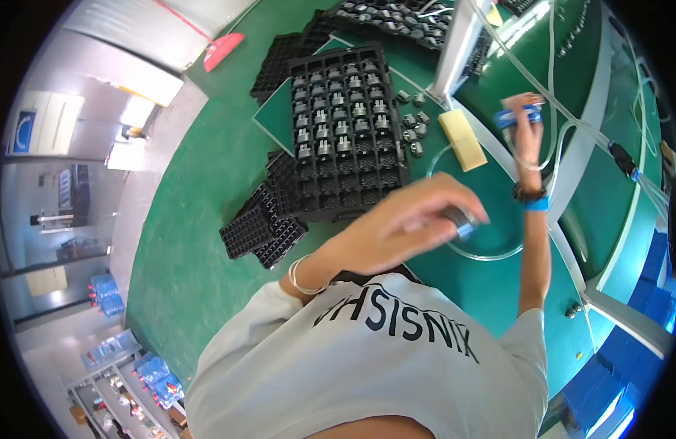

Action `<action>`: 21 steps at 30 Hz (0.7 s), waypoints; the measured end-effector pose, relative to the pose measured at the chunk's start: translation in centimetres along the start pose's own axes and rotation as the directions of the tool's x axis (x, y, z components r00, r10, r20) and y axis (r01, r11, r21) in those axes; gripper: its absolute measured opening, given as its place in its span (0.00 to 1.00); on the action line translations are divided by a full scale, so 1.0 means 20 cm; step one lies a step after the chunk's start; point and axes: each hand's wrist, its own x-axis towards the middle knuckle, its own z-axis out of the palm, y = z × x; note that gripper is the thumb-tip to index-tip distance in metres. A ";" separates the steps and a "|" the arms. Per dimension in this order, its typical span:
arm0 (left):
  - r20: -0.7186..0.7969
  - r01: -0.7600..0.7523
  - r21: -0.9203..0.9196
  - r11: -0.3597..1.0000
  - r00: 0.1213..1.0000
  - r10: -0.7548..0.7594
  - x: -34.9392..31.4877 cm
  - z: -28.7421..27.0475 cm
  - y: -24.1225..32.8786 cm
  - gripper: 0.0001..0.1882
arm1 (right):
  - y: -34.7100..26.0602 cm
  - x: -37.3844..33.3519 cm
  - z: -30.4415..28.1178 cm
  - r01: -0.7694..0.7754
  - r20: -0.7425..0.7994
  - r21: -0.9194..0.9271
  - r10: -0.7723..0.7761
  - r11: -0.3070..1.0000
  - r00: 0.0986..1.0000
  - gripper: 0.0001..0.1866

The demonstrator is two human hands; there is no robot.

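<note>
My left hand, blurred by motion, is over the table just below the black tray. A small silver metal part is pinched between its thumb and fingers. Farther right, my right hand grips a blue handheld tool with a clear hose by it; its exact kind does not show. The black compartment tray holds rows of similar silver parts, with bare cells in the rows closest to me. Several loose silver parts lie along its right side, beside a pale yellow block.
A white post rises from the table, with hoses running near my right hand. Stacked black trays lie at the left, and another filled tray is at the back. A red dustpan-like object rests on the floor.
</note>
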 end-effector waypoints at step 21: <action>-0.177 -0.073 0.079 0.994 0.981 0.086 -0.04 -0.14 -0.29 0.12 | -0.42 -0.64 0.33 -0.659 0.625 0.439 0.320 0.610 0.712 0.20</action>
